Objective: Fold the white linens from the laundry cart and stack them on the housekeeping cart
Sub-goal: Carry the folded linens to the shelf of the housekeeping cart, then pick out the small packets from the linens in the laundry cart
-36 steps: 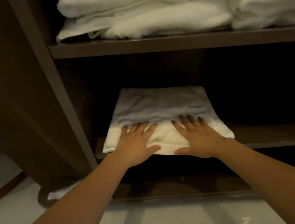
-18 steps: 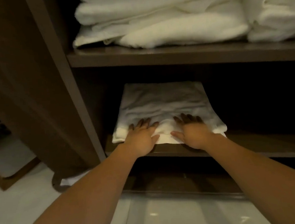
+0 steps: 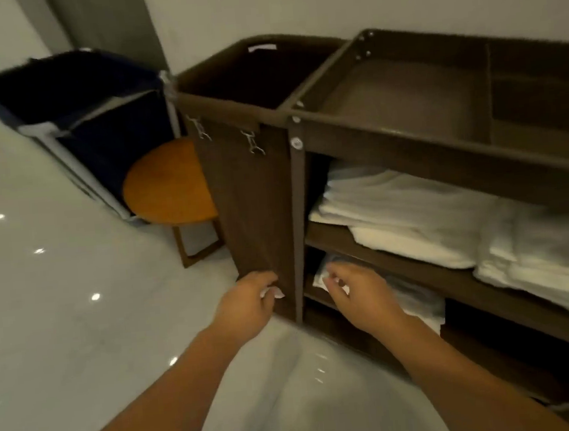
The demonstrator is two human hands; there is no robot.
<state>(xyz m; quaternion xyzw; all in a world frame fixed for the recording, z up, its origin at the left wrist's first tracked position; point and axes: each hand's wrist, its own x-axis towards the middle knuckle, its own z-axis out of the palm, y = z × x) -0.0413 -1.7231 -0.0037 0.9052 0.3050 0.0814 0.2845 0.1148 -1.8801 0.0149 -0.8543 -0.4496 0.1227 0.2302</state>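
Glossy pale floor (image 3: 60, 303) runs under a dark blue laundry cart (image 3: 95, 111) and round wooden stool (image 3: 167, 184). Left hand (image 3: 249, 304) hangs curled near the brown housekeeping cart (image 3: 389, 130); whether it pinches anything is unclear. Right hand (image 3: 359, 298), loosely curled and empty, hovers over folded white linen (image 3: 417, 300) on the lower shelf (image 3: 310, 292); thicker folded stacks (image 3: 413, 211) fill the shelf above (image 3: 329, 235).

No readable text; white tag (image 3: 262, 47) perhaps blurred.

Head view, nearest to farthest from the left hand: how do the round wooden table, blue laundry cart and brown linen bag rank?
1. Brown linen bag, just beyond the left hand.
2. Round wooden table, left of the bag.
3. Blue laundry cart, far left, behind the table.
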